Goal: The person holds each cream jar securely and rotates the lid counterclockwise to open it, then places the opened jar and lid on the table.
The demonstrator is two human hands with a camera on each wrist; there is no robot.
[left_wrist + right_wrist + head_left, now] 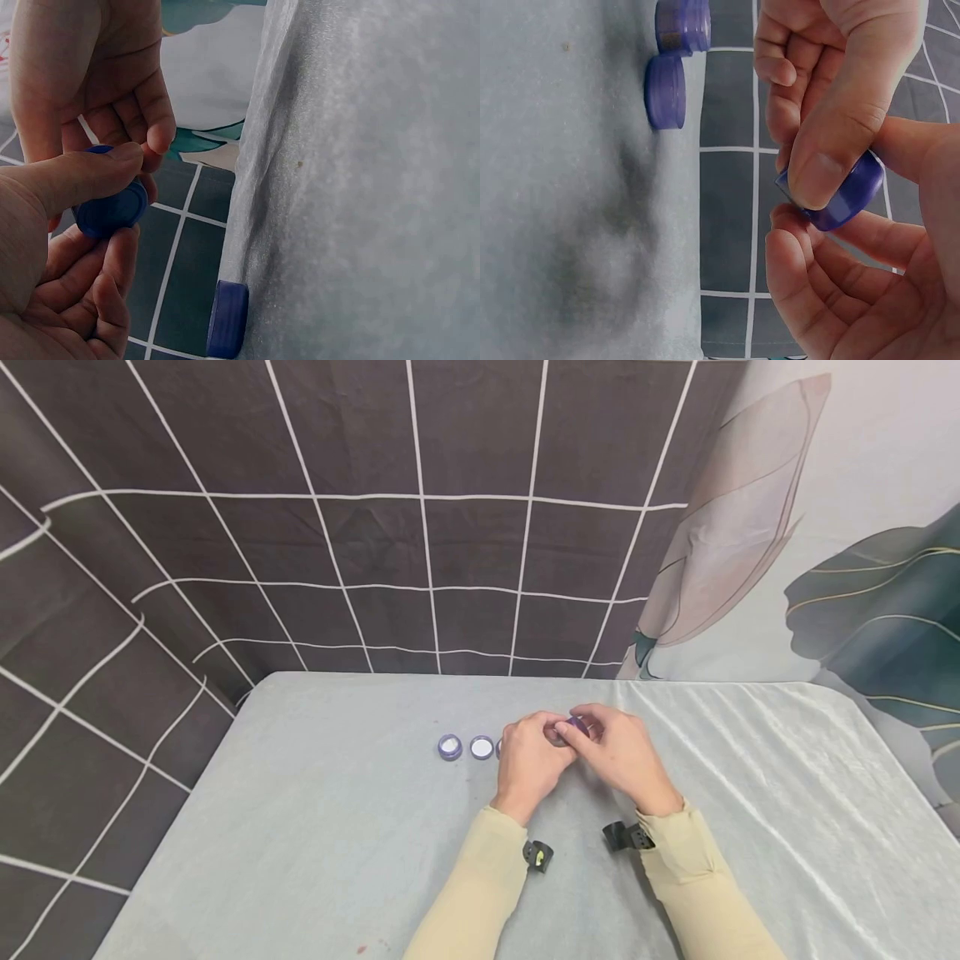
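Observation:
Both hands meet above the far part of the table around one small round purple jar [576, 724]. My left hand [531, 758] pinches it, the thumb pressed across it in the left wrist view. From the other side my right hand [621, 750] grips its edge with thumb and fingertips. The held jar [855, 196] is tilted in the right wrist view and partly covered by the fingers. To the left of the hands an open purple jar [450, 747] with a pale inside rests on the table, beside a shallow purple lid [482, 747] with a white inside.
Another purple round piece peeks out behind the left hand. A light grey cloth covers the table [315, 827], with folds on the right side. Dark grid-patterned fabric [360, 543] hangs behind and left, and a leaf-patterned curtain [750, 568] at the right.

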